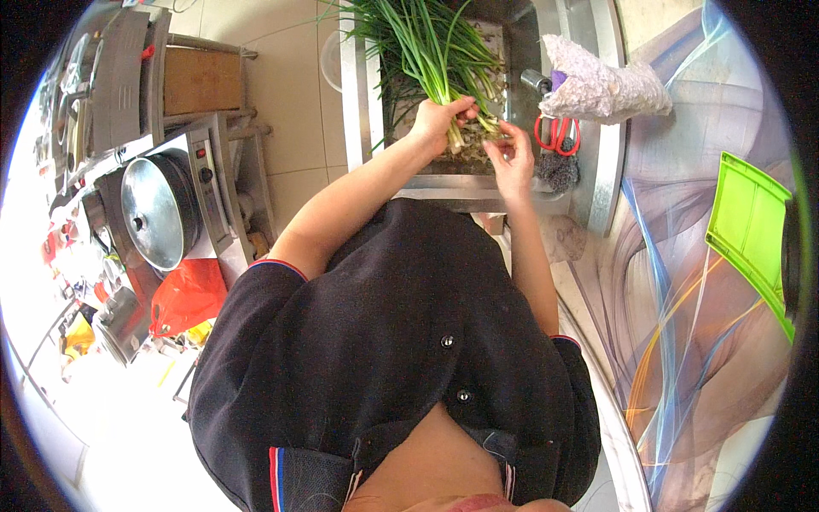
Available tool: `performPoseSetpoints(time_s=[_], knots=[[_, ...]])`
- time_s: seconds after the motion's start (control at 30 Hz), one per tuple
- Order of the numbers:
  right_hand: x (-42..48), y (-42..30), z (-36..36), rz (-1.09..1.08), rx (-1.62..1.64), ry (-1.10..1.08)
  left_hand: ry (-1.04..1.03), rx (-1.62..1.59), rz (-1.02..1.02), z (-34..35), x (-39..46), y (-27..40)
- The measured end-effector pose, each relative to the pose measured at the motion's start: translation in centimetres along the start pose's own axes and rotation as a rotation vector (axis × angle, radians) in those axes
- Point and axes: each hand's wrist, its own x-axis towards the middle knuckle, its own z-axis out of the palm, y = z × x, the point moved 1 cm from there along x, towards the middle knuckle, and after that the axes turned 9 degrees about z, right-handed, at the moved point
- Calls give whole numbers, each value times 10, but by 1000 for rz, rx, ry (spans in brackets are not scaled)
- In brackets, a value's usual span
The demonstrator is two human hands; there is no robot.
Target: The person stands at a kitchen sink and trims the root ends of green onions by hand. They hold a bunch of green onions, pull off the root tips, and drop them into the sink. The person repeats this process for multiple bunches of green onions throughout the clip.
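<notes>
My left hand [441, 123] grips a bunch of scallions [430, 61] around the pale lower stalks, and the green leaves fan out away from me. Just right of it, my right hand [514, 157] has its thumb and fingertips at the root end of a scallion [491, 123]. More scallions [483, 70] lie beyond my hands in the metal sink [363, 96]. Brown and pale trimmings [477, 150] cover the bottom near my wrists.
Right of my hands are red-handled scissors [558, 136], a dark scouring pad [558, 171] and a rough whitish cloth bundle [604, 83]. A green plastic piece [750, 224] stands at far right. At left are a lidded pan [155, 214] and a red plastic bag [189, 296].
</notes>
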Motion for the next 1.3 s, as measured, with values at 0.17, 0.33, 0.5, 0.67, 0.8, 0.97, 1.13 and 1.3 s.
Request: performPoseSetpoints(time_s=[0.17,0.33,0.5,0.67,0.8,0.97,1.13,1.3], knots=[[1,-7,8,-43,-18,46,-12,-125,-80,3,-1,4],[-3,1,10,33,-97,114,-83,-7,-50,4,0,5],[2,-6,9,65,-58,50,-38,53,-38,4,2,-1],[0,-14,12,-50,-76,67,-2,28,-88,10,2,-2],[0,-2,14,-7,-44,122,-106,39,-27,14,-4,6],[-3,-2,16,396,329,28,-147,125,74,14,-3,1],[0,-7,10,535,473,-151,-245,132,58,11,-1,5],[-4,4,4,628,593,-104,-202,19,50,8,0,9]])
